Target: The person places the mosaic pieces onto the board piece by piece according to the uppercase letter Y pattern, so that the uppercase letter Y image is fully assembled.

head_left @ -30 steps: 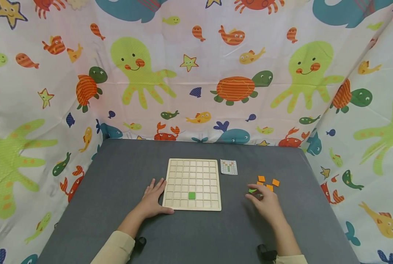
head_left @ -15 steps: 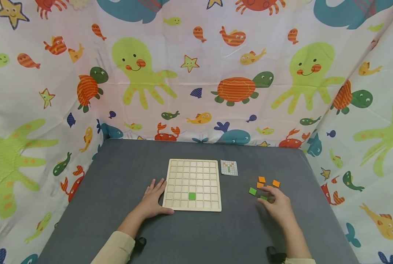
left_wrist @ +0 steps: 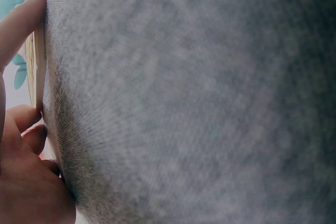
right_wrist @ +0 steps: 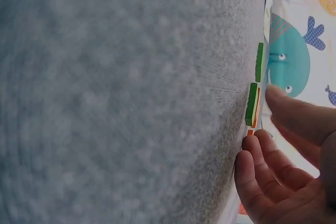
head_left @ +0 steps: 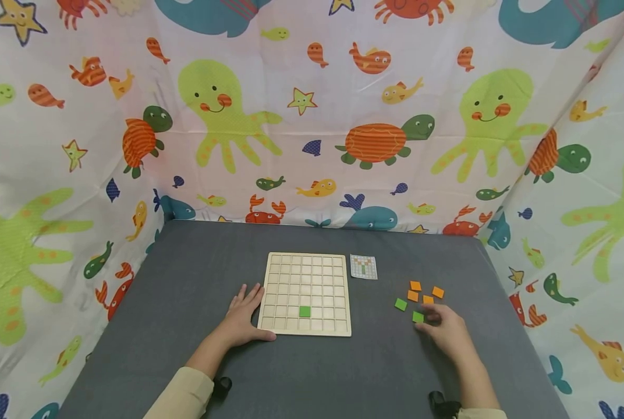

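A pale wooden grid board [head_left: 286, 288] lies on the grey table with one green square tile [head_left: 304, 311] in a cell near its lower middle. My left hand [head_left: 244, 320] rests at the board's left side, fingers spread along the edge and thumb at the near corner. In the left wrist view, the thumb [left_wrist: 26, 17] touches the board's rim. To the right, my right hand [head_left: 448, 331] is beside a loose green tile [head_left: 418, 317], thumb and fingers apart around its right side. Another green tile [head_left: 400, 304] lies just left of it.
Several orange tiles [head_left: 415, 286] lie behind the right hand. A small printed pattern card [head_left: 363, 267] sits by the board's upper right corner. A curtain [head_left: 291, 145] with sea animals hangs behind and beside the table.
My right hand has moved right and slightly nearer, from the left green tile to the other one, uncovering the left tile and the orange ones. The left hand stays at the board.
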Tool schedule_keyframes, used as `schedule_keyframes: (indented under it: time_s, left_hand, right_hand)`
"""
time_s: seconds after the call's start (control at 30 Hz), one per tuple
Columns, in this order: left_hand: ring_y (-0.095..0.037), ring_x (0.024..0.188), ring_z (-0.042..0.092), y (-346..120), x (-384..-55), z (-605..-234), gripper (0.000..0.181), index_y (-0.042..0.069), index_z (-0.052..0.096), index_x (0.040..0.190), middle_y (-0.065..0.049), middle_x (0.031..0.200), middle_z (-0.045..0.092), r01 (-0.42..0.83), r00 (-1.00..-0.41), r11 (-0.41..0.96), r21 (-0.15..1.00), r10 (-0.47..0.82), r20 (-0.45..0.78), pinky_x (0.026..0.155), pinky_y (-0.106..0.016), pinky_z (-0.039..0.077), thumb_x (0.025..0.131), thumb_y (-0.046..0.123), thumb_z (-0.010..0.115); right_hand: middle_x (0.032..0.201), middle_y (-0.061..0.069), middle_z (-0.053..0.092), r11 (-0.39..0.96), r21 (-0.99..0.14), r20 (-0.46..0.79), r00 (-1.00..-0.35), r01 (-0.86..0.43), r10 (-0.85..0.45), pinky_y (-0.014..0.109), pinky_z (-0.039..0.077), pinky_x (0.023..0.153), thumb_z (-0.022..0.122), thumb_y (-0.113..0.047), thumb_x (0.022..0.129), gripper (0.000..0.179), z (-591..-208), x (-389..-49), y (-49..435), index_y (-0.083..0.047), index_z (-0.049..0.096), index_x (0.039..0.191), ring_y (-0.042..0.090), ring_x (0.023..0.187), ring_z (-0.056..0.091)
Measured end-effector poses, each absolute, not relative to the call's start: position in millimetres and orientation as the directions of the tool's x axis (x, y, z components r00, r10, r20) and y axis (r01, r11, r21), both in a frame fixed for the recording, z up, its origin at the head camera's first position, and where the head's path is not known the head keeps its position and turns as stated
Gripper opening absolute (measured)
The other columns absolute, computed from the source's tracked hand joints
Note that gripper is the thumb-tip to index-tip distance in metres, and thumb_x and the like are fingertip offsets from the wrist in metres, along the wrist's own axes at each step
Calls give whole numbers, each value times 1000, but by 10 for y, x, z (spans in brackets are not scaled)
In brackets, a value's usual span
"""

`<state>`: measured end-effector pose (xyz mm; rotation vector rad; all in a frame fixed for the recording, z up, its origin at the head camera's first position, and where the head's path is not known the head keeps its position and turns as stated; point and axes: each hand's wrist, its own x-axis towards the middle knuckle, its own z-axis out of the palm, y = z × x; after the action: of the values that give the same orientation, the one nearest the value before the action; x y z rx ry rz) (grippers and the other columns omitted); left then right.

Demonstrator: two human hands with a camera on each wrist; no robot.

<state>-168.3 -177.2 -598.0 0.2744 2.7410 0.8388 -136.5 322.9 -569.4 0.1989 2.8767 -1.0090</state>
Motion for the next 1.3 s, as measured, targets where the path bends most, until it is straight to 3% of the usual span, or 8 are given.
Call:
schedule_keyframes:
  time_s: [0.23, 0.7, 1.03, 1.3]
  left_hand:
    - [-39, 157, -2, -1770, -1684, -5980, 132, 13, 23, 162, -7, 170, 17, 91, -949, 817, 569, 244, -199, 123, -63, 9, 60, 65, 89]
    - [-40, 157, -2, -1772, -1692, -5965, 132, 13, 22, 162, -8, 170, 16, 110, -946, 818, 564, 260, -192, 124, -62, 8, 61, 65, 88]
    - [-39, 157, -2, -1770, -1691, -5965, 132, 13, 21, 162, -7, 170, 16, 96, -945, 827, 554, 250, -209, 124, -62, 8, 61, 65, 89]
    - [-39, 157, -3, -1774, -1694, -5973, 131, 12, 22, 162, -7, 170, 16, 96, -947, 823, 560, 249, -204, 124, -62, 8, 62, 64, 89]
  right_hand:
    - [125, 23, 62, 785, -595, -163, -982, 176, 96, 62, 47, 95, 82, -19, 85, 52, -5742, -1387, 3237, -4, 64, 132, 38, 113, 61]
    - [107, 15, 67, 829, -543, -114, -990, 131, 82, 52, 52, 82, 80, -11, 86, 32, -5762, -1452, 3204, -4, 74, 116, 30, 96, 63]
    - [109, 17, 65, 838, -532, -112, -991, 121, 72, 52, 54, 81, 81, -10, 85, 37, -5755, -1433, 3198, 0, 72, 120, 29, 95, 64]
    - [105, 15, 66, 833, -543, -104, -993, 103, 55, 49, 56, 77, 79, -11, 87, 30, -5758, -1415, 3214, -1, 73, 115, 27, 90, 67]
